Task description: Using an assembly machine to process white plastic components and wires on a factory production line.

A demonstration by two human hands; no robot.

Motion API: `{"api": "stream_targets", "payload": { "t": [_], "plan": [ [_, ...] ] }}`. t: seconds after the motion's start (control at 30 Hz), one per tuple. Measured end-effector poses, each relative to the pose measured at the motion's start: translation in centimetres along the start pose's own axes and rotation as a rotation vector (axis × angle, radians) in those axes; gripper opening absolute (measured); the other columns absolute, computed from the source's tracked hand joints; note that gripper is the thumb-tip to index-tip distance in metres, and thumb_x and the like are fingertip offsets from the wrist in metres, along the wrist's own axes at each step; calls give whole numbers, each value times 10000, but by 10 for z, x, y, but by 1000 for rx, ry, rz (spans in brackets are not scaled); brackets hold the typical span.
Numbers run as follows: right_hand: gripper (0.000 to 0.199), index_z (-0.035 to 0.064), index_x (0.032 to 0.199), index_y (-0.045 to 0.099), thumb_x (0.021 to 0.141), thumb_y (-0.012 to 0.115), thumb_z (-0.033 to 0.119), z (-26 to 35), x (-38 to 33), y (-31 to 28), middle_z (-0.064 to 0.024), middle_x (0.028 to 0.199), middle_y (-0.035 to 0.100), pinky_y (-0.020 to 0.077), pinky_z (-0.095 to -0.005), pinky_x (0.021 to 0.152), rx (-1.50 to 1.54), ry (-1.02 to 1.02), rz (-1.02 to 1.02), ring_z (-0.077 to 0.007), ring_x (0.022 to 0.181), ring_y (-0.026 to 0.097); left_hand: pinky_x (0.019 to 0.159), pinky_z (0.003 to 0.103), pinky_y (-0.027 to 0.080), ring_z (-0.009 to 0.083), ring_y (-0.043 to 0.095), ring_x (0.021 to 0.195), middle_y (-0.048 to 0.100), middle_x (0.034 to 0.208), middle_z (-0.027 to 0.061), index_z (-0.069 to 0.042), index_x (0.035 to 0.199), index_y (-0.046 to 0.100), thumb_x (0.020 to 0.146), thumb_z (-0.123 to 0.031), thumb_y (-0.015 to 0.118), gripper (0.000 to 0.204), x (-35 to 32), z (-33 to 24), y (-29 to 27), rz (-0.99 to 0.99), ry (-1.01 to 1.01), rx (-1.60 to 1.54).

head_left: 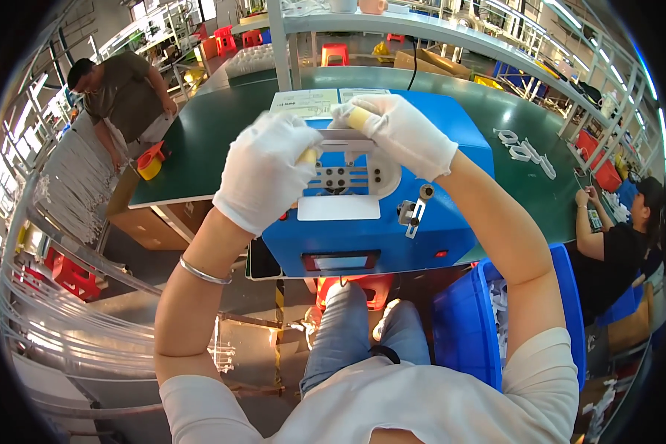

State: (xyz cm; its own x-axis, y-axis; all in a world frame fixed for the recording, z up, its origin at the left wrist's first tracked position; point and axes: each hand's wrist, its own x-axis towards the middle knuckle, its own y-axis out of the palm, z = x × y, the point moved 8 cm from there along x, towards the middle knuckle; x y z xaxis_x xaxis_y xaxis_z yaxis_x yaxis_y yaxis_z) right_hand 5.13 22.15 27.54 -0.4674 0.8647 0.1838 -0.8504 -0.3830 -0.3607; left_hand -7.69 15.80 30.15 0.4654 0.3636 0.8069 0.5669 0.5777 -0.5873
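Note:
Both my hands wear white gloves with pale yellow coverings showing at some fingertips. My left hand (pixel 270 170) is closed above the left side of a blue benchtop machine (pixel 451 214). My right hand (pixel 407 133) is closed over the machine's far right part, its fingers bent inward. The two hands almost meet over a metal fixture (pixel 337 180) with slots and screws set in the machine's top. Whatever the fingers pinch is hidden by the gloves. In front of the fixture lies a flat white plate (pixel 339 208). A slotted metal bracket (pixel 416 211) stands to its right.
A green table (pixel 525 137) carries the machine, with several white strip-like parts (pixel 525 148) at right and a yellow tape roll (pixel 150 164) at left. A blue bin (pixel 466 325) of white pieces stands beside my right leg. One person works at far left, another at right.

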Motion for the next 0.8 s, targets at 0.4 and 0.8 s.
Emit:
{"api": "stream_targets", "payload": {
  "t": [0.4, 0.8],
  "plan": [
    [86, 31, 880, 661, 798, 648, 11, 42, -15, 7, -80, 816, 595, 470, -272, 657, -634, -593, -126, -180, 700, 560, 694, 378, 516, 272, 646, 671, 669, 780, 132, -74, 1051, 563, 771, -60, 604, 283, -6, 27, 27, 172, -217, -285],
    [245, 33, 873, 580, 885, 628, 273, 26, 1, 6, -69, 819, 575, 511, -271, 549, -570, -283, 3, -133, 728, 655, 649, 411, 506, 317, 632, 698, 645, 743, 138, -65, 840, 589, 780, -93, 617, 72, -3, 23, 18, 68, -155, -179]
  ]
}}
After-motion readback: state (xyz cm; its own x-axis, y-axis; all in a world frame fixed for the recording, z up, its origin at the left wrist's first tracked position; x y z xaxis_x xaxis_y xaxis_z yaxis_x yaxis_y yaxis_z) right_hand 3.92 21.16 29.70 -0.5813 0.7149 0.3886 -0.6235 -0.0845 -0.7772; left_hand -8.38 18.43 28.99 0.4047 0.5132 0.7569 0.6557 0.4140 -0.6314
